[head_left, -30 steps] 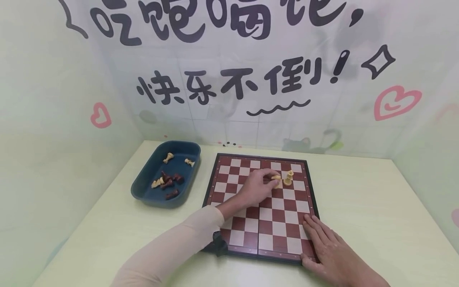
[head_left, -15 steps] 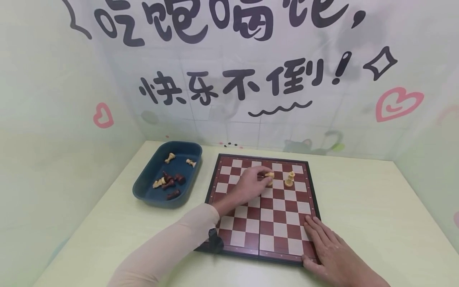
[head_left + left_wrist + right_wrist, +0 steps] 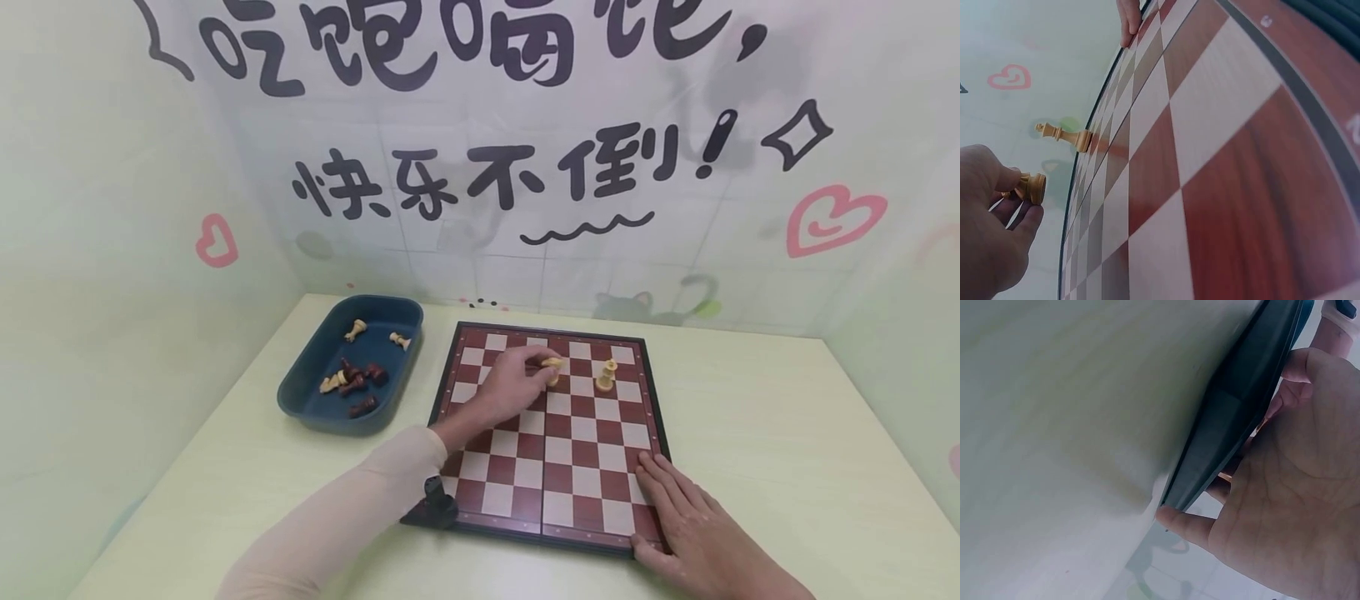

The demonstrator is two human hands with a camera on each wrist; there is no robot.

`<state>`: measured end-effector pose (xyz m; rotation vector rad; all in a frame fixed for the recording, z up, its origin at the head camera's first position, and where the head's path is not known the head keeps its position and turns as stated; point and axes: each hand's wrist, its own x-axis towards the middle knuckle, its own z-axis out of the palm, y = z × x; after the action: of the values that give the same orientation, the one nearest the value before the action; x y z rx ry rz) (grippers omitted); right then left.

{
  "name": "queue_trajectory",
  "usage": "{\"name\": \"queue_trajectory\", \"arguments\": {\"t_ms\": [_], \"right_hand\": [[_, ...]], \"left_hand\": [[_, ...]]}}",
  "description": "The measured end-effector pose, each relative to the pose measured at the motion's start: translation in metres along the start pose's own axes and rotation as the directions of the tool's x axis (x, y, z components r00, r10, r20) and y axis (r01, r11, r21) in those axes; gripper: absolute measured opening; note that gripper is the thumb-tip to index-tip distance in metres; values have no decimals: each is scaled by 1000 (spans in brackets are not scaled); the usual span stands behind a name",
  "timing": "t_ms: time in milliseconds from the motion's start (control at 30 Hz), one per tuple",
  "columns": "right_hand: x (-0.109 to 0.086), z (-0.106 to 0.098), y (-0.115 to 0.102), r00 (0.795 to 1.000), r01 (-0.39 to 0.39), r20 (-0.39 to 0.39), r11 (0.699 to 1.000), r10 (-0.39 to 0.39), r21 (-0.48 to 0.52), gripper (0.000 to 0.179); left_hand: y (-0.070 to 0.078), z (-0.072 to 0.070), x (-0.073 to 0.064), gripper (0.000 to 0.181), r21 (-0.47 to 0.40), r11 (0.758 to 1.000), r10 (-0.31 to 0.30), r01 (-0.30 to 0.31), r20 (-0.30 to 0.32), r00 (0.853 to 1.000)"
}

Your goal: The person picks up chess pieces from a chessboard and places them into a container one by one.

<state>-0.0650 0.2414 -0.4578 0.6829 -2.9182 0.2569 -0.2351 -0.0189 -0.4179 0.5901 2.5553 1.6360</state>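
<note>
My left hand [image 3: 517, 383] pinches a cream chess piece [image 3: 1034, 187] between thumb and fingers. Its base faces the chessboard [image 3: 585, 452] with a gap in between, and its top is hidden by the fingers. A cream king [image 3: 606, 376] stands upright on the far right part of the board, right of the held piece. Over the board's near right edge lies my right hand [image 3: 693, 529], fingers extended on the squares and thumb at the corner. The right wrist view shows its palm [image 3: 1291, 481] beside the board's dark side.
Left of the board stands a blue tray [image 3: 288, 406] with several cream and dark red chess pieces lying in it. A wall with black lettering [image 3: 502, 175] closes off the table's [image 3: 757, 417] back.
My left hand has moved left over the board with the chess piece, away from the king. The right hand stays on the board's edge.
</note>
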Motion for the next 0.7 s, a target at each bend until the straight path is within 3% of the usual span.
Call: {"name": "queue_trajectory", "arguments": {"t_ms": [133,700], "right_hand": [[0,-1,0,1000,-12,17,1000,12,2,80],[-1,1,0,1000,1,-4,1000,-1,3,80]], "left_hand": [[-4,-7,2,25,-22,1000,-8,8,-13,1000],[-10,-35,-1,25,51,999,7,-3,-84,996]]}}
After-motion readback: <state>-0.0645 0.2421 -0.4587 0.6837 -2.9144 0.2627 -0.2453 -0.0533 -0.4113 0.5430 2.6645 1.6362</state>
